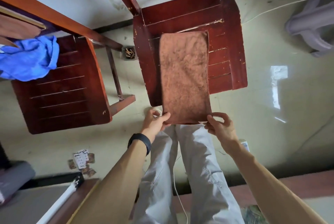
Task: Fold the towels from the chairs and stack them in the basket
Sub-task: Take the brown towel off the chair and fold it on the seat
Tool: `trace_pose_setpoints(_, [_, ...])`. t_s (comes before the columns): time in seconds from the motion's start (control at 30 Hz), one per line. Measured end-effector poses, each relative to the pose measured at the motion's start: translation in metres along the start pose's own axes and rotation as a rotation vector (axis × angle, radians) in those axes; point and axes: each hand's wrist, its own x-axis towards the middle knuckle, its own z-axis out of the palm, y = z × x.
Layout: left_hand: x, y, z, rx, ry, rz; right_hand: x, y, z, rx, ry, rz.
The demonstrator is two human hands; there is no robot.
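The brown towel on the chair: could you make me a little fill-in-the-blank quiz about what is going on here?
1. The left hand and right hand each pinch a near ____ of the brown towel spread on the middle chair.
2. The crumpled towel on the left chair is ____.
3. The black wristband is on the ____ arm.
Missing words: corner; blue; left.

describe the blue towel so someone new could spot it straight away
Two dark red wooden chairs stand on a pale floor. The blue towel lies on the seat of the left-hand chair. It is bright and crumpled, while the brown towel on the other chair lies flat.
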Motion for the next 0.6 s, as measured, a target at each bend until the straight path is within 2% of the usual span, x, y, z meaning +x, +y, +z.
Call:
trace_pose_setpoints(0.1, [-0.014, 0.005, -0.013, 0.078, -0.058, 0.021, -0.021, -0.004, 0.003, 0.043, -0.014, -0.081])
trace_pose_setpoints(0.23, [-0.029, 0.048, -0.025, 0.325, -0.295, 0.092, -0.028, -0.04, 0.008, -0.01, -0.019, -0.214])
trace_pose_setpoints(0.33, [-0.029, 0.09, -0.033, 0.275, -0.505, 0.081, -0.019, -0.08, 0.008, -0.006, -0.093, -0.283])
trace_pose_setpoints(0.37, [-0.027, 0.103, -0.033, 0.294, -0.527, 0.116, -0.012, -0.092, 0.007, -0.057, -0.109, -0.339])
trace_pose_setpoints(0.43, [-0.016, 0.125, -0.031, 0.478, -0.462, 0.266, 0.005, -0.116, 0.009, -0.222, -0.079, -0.458])
trace_pose_setpoints(0.53, [0.016, 0.152, -0.019, 0.712, -0.163, 0.567, 0.039, -0.145, 0.02, -0.48, 0.131, -0.596])
trace_pose_setpoints(0.6, [0.041, 0.166, -0.008, 0.741, -0.013, 0.66, 0.062, -0.16, 0.033, -0.576, 0.231, -0.631])
